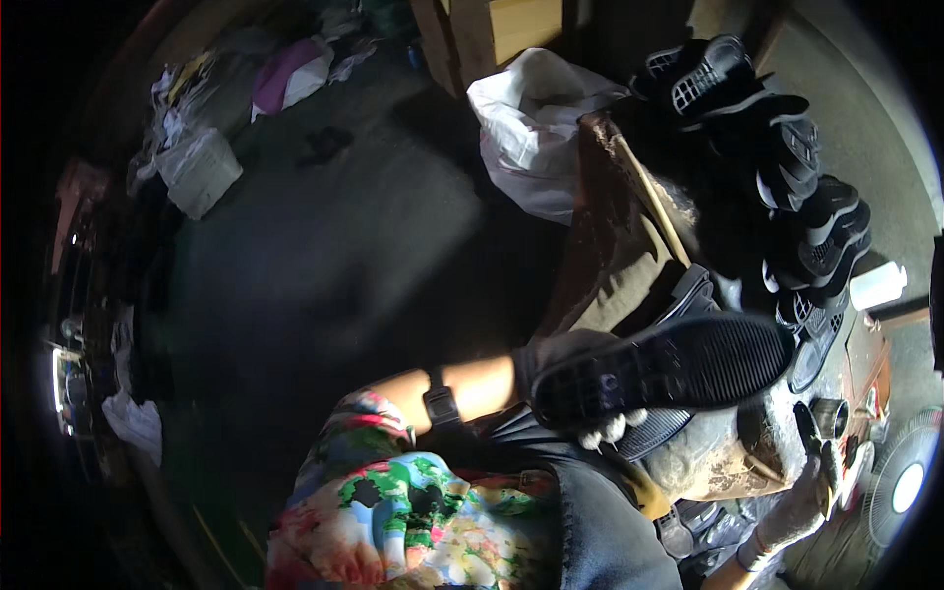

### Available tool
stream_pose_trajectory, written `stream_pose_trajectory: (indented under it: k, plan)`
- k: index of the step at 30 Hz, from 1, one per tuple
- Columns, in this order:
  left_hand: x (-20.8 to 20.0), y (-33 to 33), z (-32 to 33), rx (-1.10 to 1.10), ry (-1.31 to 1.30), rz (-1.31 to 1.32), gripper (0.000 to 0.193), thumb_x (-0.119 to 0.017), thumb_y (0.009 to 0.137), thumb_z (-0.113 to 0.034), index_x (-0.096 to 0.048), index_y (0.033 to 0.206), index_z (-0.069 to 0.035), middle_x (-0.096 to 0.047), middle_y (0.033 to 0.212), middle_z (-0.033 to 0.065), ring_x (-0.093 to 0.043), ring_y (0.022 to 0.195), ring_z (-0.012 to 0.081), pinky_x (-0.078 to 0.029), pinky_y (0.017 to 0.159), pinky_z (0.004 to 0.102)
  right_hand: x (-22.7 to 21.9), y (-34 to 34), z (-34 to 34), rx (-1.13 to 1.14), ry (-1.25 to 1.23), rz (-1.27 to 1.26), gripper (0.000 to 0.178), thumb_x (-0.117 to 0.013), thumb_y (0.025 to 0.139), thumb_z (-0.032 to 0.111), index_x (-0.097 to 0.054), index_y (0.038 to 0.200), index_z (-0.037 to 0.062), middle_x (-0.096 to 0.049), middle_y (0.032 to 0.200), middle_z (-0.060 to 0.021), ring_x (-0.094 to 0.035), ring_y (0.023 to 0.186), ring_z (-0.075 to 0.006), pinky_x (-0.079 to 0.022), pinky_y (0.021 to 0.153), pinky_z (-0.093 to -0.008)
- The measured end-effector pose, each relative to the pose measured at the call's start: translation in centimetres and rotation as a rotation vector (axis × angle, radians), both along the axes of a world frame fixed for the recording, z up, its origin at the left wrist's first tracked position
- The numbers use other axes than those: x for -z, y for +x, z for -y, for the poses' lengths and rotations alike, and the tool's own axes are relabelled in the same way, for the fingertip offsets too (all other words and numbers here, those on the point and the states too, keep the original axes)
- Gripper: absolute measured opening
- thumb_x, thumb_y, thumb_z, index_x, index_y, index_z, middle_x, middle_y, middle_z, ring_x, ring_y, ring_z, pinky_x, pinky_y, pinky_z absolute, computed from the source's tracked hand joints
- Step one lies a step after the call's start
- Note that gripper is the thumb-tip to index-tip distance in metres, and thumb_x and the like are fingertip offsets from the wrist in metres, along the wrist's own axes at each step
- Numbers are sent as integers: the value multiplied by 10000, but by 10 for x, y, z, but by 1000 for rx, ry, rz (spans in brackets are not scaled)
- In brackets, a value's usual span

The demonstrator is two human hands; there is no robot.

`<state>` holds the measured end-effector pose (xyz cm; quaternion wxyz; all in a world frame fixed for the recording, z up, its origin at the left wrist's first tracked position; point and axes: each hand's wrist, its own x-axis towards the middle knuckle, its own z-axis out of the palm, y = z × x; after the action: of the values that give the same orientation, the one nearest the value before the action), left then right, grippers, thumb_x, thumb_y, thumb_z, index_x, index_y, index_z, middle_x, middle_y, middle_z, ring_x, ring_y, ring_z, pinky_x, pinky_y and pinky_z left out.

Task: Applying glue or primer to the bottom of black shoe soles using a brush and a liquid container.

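Observation:
My left hand (612,429) wears a glove, dark over the back with whitish fingertips. It is closed around the near end of a black shoe sole (708,362), ribbed side up, held out over my lap. Below it, part of another dark ribbed sole (657,433) shows. My right hand (798,513), in an off-white work glove, reaches to the lower right beside a small round can (833,417). Its fingers look closed around something narrow with a dark end, too unclear to name.
Several black and grey shoes (826,231) line the right side, near a white bottle (878,285). A fan (903,487) stands at the lower right. Beyond the worn bench, a white sack (531,128) sits on the floor. A pale box (200,172) and rags lie far left.

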<state>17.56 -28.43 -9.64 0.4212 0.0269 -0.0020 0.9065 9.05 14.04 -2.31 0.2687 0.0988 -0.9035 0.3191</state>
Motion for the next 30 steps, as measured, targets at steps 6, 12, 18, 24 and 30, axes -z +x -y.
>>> stream_pose_trajectory:
  k: [6,12,18,24,30]
  plan:
    - [33,20,89,-646,54,-119,655,-592,973,-472,-498,1415,2,-611,1186,133,-611,1060,285,-525,922,484,-7,-19,-8,-85,382,-302,300,-648,1012,65,-682,1306,22,-734,1228,-124,-708,1069,-256,-573,852,-370]
    - [27,-62,258,-1216,389,187,981,-543,907,-746,-352,1535,-16,-469,1489,216,-484,1339,407,-435,1133,574,-7,-4,9,-82,116,-131,294,-620,1024,80,-691,1309,60,-751,1190,-99,-722,1044,-251,-574,836,-360]
    - [186,39,342,-1096,1177,278,684,-523,1050,-406,-283,1619,-112,-689,1061,74,-660,968,283,-464,1014,682,36,-18,21,-162,-213,180,248,-632,1013,42,-681,1237,-54,-704,1236,-161,-675,1082,-210,-531,967,-341]
    - [194,-18,124,-1095,-101,589,557,-510,1045,-480,-623,1275,15,-693,1240,191,-661,1164,329,-527,1053,519,14,23,11,-32,-140,55,251,-639,1007,38,-678,1237,-54,-709,1222,-154,-674,1076,-204,-527,969,-333]
    - [162,-42,97,-960,-371,374,456,-540,1038,-456,-652,1218,-52,-724,1067,131,-700,955,300,-567,927,483,2,35,16,16,-76,-49,256,-648,999,34,-674,1238,-55,-715,1206,-145,-673,1069,-196,-523,972,-324]
